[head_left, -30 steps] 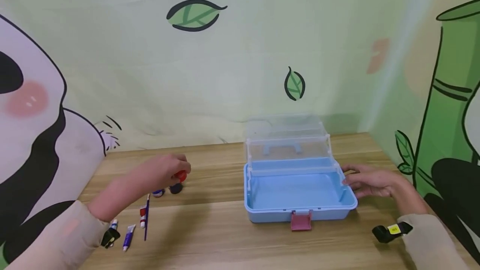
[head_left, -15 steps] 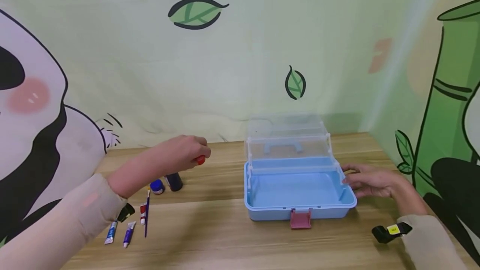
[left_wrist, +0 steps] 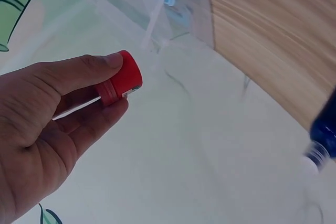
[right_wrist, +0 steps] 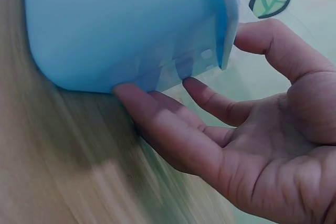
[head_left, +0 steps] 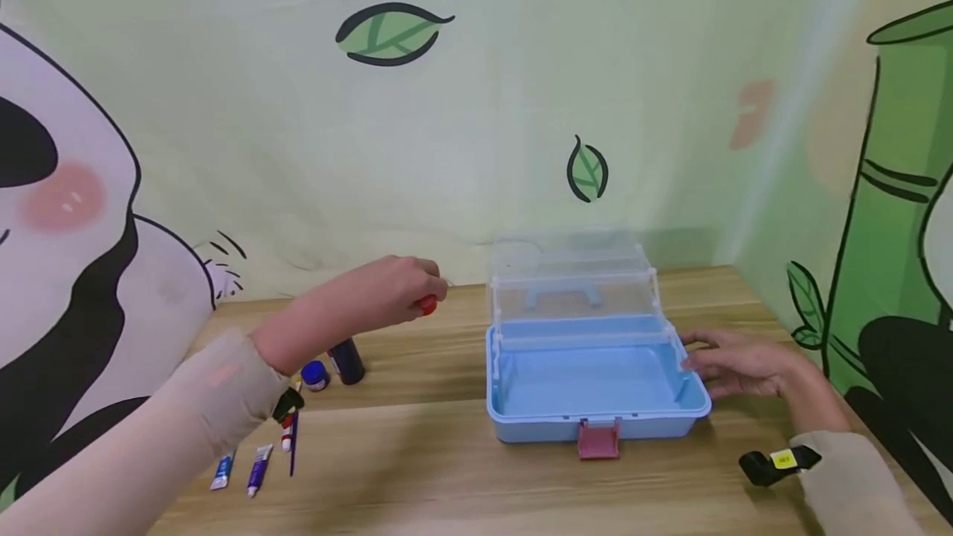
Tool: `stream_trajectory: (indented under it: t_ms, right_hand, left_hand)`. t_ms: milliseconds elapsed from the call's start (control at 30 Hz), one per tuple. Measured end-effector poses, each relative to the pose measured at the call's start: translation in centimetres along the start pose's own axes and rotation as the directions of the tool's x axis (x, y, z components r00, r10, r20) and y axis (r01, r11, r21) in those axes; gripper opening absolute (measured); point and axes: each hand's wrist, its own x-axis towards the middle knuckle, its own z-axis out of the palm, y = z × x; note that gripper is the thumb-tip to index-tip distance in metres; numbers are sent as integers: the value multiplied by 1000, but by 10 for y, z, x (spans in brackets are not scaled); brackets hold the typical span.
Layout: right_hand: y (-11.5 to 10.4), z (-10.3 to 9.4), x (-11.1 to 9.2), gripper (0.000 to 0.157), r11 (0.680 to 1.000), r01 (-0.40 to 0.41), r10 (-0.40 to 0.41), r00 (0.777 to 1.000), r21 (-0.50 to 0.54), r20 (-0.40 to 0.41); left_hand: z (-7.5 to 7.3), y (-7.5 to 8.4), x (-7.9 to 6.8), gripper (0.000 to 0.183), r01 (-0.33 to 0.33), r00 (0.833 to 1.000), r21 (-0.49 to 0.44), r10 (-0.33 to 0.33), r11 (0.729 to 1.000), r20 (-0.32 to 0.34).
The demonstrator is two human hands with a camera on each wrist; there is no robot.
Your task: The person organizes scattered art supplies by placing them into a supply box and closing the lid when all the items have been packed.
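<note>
My left hand (head_left: 395, 292) is raised over the back of the table, left of the box. It pinches a small red paint jar (left_wrist: 128, 74) between thumb and fingers. A light blue plastic storage box (head_left: 536, 430) stands to the right, its clear lid (head_left: 573, 259) swung up and back. Nothing lies in its bottom. My right hand (head_left: 744, 362) holds the box's right side. In the right wrist view, the thumb is at the rim and the fingertips (right_wrist: 194, 85) touch the outer wall. A pink latch (head_left: 598, 440) hangs down in front.
Left of the box stand a blue paint jar (head_left: 315, 375) and a dark bottle (head_left: 347, 362). Nearer lie a purple paint tube (head_left: 259, 470), a blue tube (head_left: 222, 470), a red-and-white tube (head_left: 286, 437) and a paintbrush (head_left: 294, 447). A printed cloth wall (head_left: 476, 106) rises behind the table.
My left hand has lifted the red paint jar from beside the dark bottle and carried it right and away from me, towards the box. The right hand has stayed at the box's side.
</note>
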Motion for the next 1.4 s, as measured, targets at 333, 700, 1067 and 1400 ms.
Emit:
stream_trajectory:
  t_ms: [333, 700, 1067, 1400]
  right_hand:
    - [4, -2, 1, 84, 1000, -3, 3, 1000, 14, -12]
    - [2, -4, 1, 83, 1000, 1, -1, 1000, 27, -9]
    - [3, -4, 1, 83, 997, 15, -17, 999, 71, 37]
    - [3, -5, 1, 84, 996, 29, -34, 998, 85, 59]
  left_hand:
    - [1, 0, 30, 12, -40, 999, -21, 40, 999, -18]
    - [-2, 1, 50, 9, -34, 999, -44, 33, 998, -11]
    - [-4, -1, 63, 8, -17, 1000, -57, 17, 998, 0]
    - [0, -13, 74, 10, -2, 1000, -87, 3, 996, 10]
